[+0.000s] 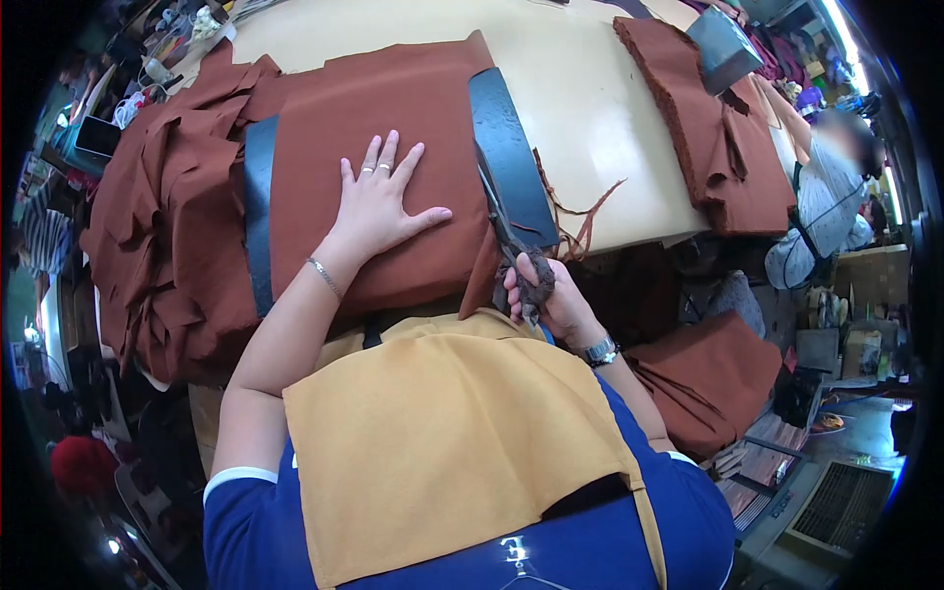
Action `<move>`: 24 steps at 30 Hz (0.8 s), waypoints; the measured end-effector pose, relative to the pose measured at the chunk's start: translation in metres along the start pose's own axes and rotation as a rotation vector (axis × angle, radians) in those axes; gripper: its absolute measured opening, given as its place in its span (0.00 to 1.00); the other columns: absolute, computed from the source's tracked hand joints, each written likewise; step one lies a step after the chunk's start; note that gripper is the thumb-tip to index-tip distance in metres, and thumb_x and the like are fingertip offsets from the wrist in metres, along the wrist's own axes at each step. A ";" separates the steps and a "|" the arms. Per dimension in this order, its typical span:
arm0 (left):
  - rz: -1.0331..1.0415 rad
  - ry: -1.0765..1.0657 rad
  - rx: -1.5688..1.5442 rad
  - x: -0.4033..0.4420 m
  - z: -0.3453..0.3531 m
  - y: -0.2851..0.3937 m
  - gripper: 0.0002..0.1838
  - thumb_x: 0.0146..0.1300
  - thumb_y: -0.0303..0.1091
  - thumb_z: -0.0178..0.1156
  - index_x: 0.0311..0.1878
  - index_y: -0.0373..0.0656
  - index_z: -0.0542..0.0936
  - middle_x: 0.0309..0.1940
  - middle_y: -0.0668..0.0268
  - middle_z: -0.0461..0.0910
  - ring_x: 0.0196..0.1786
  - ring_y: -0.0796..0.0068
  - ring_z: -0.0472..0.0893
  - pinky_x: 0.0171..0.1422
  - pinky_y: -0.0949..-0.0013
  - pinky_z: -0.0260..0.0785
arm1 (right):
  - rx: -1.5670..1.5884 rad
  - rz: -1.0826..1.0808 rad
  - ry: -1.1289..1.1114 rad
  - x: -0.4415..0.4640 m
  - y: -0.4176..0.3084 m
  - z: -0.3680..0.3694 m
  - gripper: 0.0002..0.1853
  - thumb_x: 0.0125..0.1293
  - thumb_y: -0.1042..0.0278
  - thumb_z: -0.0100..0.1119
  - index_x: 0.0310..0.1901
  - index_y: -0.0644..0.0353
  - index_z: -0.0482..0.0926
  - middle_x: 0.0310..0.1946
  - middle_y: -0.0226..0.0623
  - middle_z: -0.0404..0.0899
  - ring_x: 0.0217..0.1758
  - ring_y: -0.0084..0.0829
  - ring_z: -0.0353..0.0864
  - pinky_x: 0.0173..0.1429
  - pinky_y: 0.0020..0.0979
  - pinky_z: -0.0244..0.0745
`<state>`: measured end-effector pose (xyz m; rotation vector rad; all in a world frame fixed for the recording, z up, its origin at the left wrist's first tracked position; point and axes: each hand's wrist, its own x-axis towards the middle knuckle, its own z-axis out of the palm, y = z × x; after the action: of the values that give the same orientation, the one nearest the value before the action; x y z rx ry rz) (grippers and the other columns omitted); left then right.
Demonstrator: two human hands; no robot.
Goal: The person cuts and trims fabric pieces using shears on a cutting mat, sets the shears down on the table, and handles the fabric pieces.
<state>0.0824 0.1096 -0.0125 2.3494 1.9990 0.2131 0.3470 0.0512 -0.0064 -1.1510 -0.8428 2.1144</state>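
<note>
Rust-brown cloth (393,88) lies over a dark blue-grey board (511,147), whose ends show on both sides of it. My left hand (382,202) rests flat on the cloth with its fingers spread. My right hand (551,295) is closed round the wrapped handles of large scissors (500,211). The scissor blades point away from me along the cloth's right edge, between the cloth and the board's right end. Thin brown cloth strips (587,216) lie just right of the board.
Crumpled brown cloth (177,216) is heaped at the left of the pale table (590,128). A brown stack (688,128) with a metal block (726,49) lies at the right, near another person (831,187). More folded cloth (708,379) sits below the table's right side.
</note>
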 end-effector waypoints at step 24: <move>-0.033 -0.035 -0.068 -0.019 -0.005 0.011 0.52 0.51 0.74 0.55 0.74 0.53 0.56 0.75 0.51 0.45 0.78 0.51 0.42 0.71 0.29 0.34 | -0.081 -0.044 -0.003 -0.004 0.002 -0.006 0.16 0.68 0.54 0.58 0.31 0.59 0.75 0.20 0.28 0.75 0.22 0.19 0.76 0.28 0.24 0.75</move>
<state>0.0899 0.0888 -0.0079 2.2616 1.9810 0.2334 0.3531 0.0482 -0.0087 -1.1597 -0.9541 2.0638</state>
